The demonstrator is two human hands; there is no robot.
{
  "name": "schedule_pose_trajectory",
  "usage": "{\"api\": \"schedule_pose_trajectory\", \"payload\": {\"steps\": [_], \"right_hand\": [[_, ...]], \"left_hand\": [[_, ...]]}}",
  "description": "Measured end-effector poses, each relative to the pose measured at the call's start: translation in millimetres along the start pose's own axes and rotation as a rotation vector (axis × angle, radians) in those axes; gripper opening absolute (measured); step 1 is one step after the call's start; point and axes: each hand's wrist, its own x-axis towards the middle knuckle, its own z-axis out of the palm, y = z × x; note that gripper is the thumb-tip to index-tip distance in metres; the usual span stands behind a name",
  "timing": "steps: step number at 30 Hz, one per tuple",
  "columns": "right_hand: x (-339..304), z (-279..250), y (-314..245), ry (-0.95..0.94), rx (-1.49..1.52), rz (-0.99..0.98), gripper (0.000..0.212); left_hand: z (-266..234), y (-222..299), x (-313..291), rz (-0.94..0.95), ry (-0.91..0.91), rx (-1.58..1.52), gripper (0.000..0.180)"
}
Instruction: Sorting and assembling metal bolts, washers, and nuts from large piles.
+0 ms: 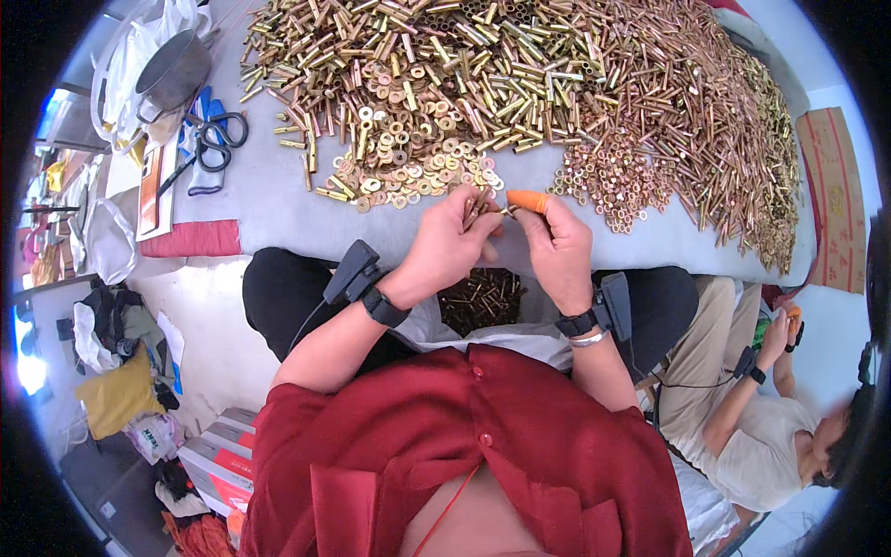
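Where left hand point(457, 238) and right hand point(561, 245) pinch metal parts point(507, 212), these seem light, stiff, slick, best gripped mid-shaft.

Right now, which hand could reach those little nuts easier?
Probably the right hand: it's nearer the pile of little nuts, while the left hand is holding metal fasteners.

Grey-covered table point(264, 186), heap of brass-toned tubes point(548, 93), flat washers point(408, 158), small rings point(617, 181), long bolts point(733, 158).
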Motion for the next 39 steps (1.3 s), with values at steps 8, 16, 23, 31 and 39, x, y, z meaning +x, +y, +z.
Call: {"api": "schedule_pose_trajectory", "payload": {"steps": [8, 16, 23, 31, 39], "right_hand": [[15, -2, 3, -0.016, -0.234, -0.216, 0.013], [24, -2, -2, 0.054, -0.048, 0.003, 0.018], [17, -8, -8, -0.158, 0.033, 0.244, 0.026], [14, -9, 17, -0.067, 0.818, 0.308, 0.058], [15, -12, 14, 0.075, 0.587, 0.321, 0.04]], "left_hand": [[6, -20, 5, 0.411, 0.157, 0.216, 0.011], [-2, -6, 7, 0.086, 0.007, -0.154, 0.013], [-2, -1, 5, 0.059, -0.073, -0.252, 0.014], [-9, 3, 6, 0.093, -0.137, -0.483, 0.014], [-17, 5, 6, 0.062, -0.142, -0.443, 0.015]]}}
